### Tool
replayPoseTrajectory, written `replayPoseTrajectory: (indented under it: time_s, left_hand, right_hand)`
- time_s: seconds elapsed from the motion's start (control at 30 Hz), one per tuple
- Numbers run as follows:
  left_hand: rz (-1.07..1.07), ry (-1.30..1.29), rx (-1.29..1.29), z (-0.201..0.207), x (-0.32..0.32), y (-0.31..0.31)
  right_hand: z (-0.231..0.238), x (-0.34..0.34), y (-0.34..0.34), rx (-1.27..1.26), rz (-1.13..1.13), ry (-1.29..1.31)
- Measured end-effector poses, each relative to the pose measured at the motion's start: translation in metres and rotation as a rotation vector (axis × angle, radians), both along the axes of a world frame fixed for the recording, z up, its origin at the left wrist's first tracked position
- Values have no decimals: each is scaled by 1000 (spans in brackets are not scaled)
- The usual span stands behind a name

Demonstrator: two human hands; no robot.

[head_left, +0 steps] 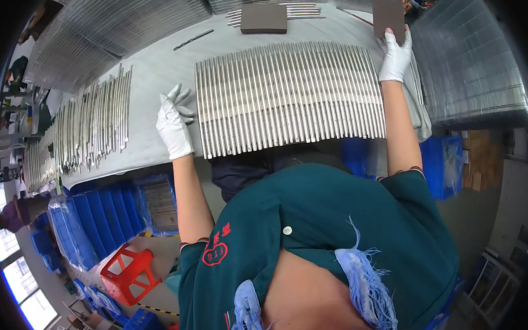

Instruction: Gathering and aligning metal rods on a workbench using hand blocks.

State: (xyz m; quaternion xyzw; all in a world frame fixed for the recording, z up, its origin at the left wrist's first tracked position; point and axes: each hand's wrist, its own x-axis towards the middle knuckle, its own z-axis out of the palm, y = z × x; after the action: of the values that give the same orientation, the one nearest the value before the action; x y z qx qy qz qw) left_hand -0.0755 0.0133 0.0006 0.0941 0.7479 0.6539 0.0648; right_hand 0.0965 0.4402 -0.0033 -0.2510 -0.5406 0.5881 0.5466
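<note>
A row of many thin silver metal rods lies side by side across the table in front of me. My left hand, in a white glove, is beside the row's left end with its fingers apart and nothing in them. At the far right, my white-gloved right hand grips a flat brown rectangular block that looks like a sanding sponge. A second brown block rests on a few more rods at the back of the table. A dark drill bit lies on the cloth to its left.
More rods lie unevenly on the left of the grey cloth. Stacked clear plastic trays stand along the back, with others at the right. Blue crates and a red stool are on the floor to the left.
</note>
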Motion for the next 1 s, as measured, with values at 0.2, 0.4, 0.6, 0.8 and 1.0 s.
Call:
replayPoseTrajectory:
  time_s: [0.2,0.4,0.6,0.8,1.0]
  left_hand:
    - [7,6,-14,-1,0,-1]
    - [4,34,-15,-2,0,-1]
    - [18,15,-32,-2,-1,0]
    - [6,30,-9,-5,-2,-3]
    - [4,28,-4,-4,-1,-4]
  right_hand:
    - [-22,1,23,144,-24,-67]
    - [-19,-1,17,130,-21,-30]
    - [-20,0,19,103,-14,-25]
    - [-15,-1,14,100,-9,-19]
    - [-17,-1,15,94,2,-7]
